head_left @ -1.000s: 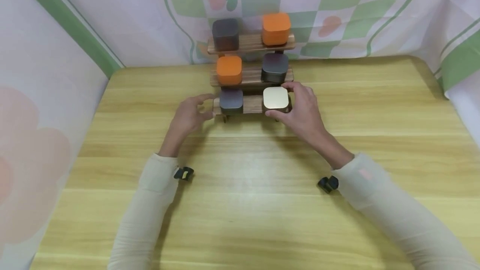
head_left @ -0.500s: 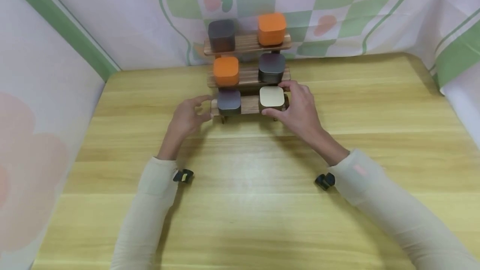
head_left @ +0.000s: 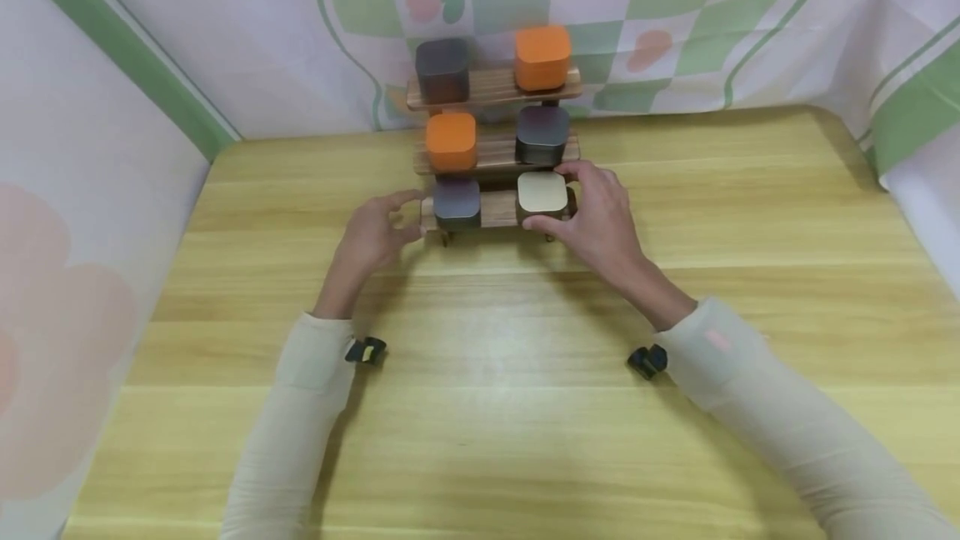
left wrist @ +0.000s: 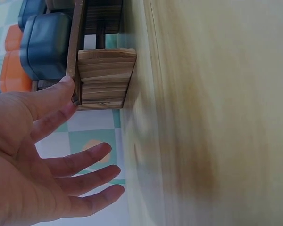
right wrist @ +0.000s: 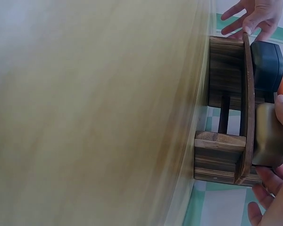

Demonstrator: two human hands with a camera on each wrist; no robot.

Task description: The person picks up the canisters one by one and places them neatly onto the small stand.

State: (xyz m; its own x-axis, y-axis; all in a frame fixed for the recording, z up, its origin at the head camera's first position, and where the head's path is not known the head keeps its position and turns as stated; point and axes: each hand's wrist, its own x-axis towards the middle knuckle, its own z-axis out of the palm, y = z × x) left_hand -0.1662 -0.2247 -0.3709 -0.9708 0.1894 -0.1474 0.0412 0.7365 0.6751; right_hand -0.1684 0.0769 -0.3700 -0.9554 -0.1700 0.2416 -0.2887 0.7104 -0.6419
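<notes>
A three-step wooden display stand (head_left: 498, 208) stands at the back of the table, with square rounded tins on its steps. My left hand (head_left: 375, 232) pinches the left end of the lowest step between thumb and index finger; the other fingers spread free in the left wrist view. My right hand (head_left: 606, 219) grips a pale gold tin (head_left: 542, 192) at the right of that step, thumb in front and a finger behind. The tin appears to sit on the step. A dark grey tin (head_left: 457, 200) rests at its left end, close to my left fingertips.
On the middle step are an orange tin (head_left: 451, 142) and a dark tin (head_left: 542, 135). The top step bears a dark tin (head_left: 442, 71) and an orange tin (head_left: 542, 58). A patterned cloth (head_left: 678, 15) hangs right behind the stand. Wooden tabletop (head_left: 495, 407) stretches in front.
The head view has shifted slightly, so the whole scene sits a little further left. Both hands, the stand and the tins keep their places relative to one another.
</notes>
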